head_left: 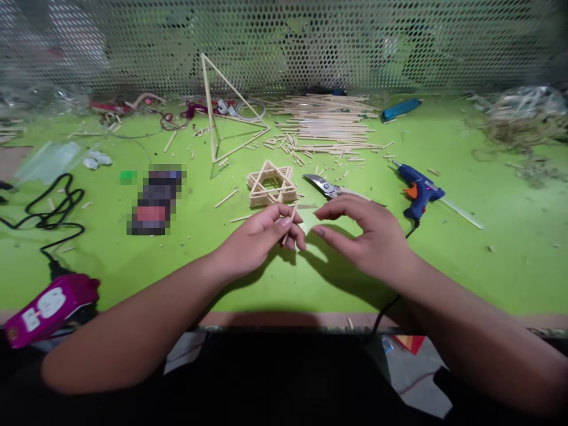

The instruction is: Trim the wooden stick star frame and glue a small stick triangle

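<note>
Between the thumb and fingers of my left hand is a short wooden stick, tilted upright. My right hand hovers just to its right, thumb and fingers apart with nothing between them. Right behind my left hand sits a star-shaped stack of glued sticks. Pruning shears lie behind my right hand, which covers part of their handles. Farther right, a blue glue gun with an orange trigger lies on its side, a clear glue stick poking from its back.
A tall stick pyramid frame stands behind the star. A pile of wooden sticks lies at the back, near a blue-handled tool. At left are a blurred-out dark object, a black cable and a magenta device. A perforated metal screen closes the rear.
</note>
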{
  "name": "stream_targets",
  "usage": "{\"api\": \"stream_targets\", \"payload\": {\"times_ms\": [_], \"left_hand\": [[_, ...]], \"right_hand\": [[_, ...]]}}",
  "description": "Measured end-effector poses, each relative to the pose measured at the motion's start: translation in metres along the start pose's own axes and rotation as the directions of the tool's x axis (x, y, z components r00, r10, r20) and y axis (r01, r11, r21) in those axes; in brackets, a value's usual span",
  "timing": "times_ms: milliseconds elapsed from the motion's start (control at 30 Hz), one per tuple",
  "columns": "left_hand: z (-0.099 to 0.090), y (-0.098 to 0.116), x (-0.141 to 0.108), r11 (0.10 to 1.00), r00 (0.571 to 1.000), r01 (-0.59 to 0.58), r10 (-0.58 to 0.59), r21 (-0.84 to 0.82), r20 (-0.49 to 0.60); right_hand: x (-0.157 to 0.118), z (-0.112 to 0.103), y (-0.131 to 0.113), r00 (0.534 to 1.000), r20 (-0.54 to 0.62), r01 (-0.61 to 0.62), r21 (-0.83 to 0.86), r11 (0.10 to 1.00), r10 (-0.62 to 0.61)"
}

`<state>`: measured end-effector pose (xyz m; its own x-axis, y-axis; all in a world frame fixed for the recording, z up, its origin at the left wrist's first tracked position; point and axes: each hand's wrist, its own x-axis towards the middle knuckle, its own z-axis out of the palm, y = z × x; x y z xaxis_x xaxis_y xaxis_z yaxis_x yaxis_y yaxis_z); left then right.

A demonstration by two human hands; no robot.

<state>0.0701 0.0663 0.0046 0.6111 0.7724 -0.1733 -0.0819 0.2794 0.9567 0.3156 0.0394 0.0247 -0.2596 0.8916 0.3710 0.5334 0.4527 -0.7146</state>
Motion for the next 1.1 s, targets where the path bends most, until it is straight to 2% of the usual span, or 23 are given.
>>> {"api": "stream_targets", "payload": {"times_ms": [100,200,333,400,467,567,633,767,900,1000,1100], "left_hand": [[0.003,0.002,-0.001,0.994,1.0,-0.01,0.007,0.106,0.029],[0.006,0.003,-0.001,0.99,0.998,-0.023,0.014,0.141,0.068],[0.008,0.002,-0.001,0.986,0.996,-0.025,0.011,0.164,0.087],[0.009,0.001,-0.001,0.983,0.998,-0.008,-0.005,0.183,0.068],[0.009,0.001,0.0,0.977,1.0,0.009,-0.012,0.214,0.012],[0.009,0.002,0.001,0.964,0.997,0.036,-0.016,0.262,-0.079],[0.009,0.002,0.001,0.963,0.994,0.057,-0.03,0.264,-0.104],[0.006,-0.001,0.002,0.98,0.989,0.053,-0.025,0.19,-0.146],[0.001,-0.004,0.004,1.0,0.983,-0.007,0.01,0.02,-0.186],[-0.001,-0.004,0.005,0.991,0.979,-0.009,-0.019,-0.135,-0.204],[-0.002,-0.002,0.005,0.98,0.975,0.008,-0.052,-0.201,-0.214]], "right_hand": [[-0.002,0.004,-0.002,0.997,0.015,-0.075,0.098,0.992,0.074],[-0.002,0.006,-0.001,0.99,0.039,-0.143,0.178,0.973,0.139],[-0.002,0.009,0.0,0.989,0.063,-0.14,0.193,0.971,0.13],[-0.004,0.011,0.001,0.997,0.054,-0.065,0.147,0.987,0.058],[-0.005,0.012,0.002,0.996,0.046,0.071,0.046,0.996,-0.073],[-0.007,0.01,0.003,0.966,0.079,0.253,-0.124,0.959,-0.245],[-0.007,0.009,0.004,0.952,0.103,0.301,-0.173,0.938,-0.287],[-0.006,0.008,0.002,0.945,0.108,0.323,-0.169,0.931,-0.308],[-0.007,0.004,-0.001,0.951,0.111,0.298,-0.097,0.95,-0.287],[-0.005,-0.008,0.001,0.978,0.039,0.206,-0.123,0.971,-0.203],[0.0,-0.023,0.013,0.993,-0.074,0.07,-0.258,0.964,-0.092]]}}
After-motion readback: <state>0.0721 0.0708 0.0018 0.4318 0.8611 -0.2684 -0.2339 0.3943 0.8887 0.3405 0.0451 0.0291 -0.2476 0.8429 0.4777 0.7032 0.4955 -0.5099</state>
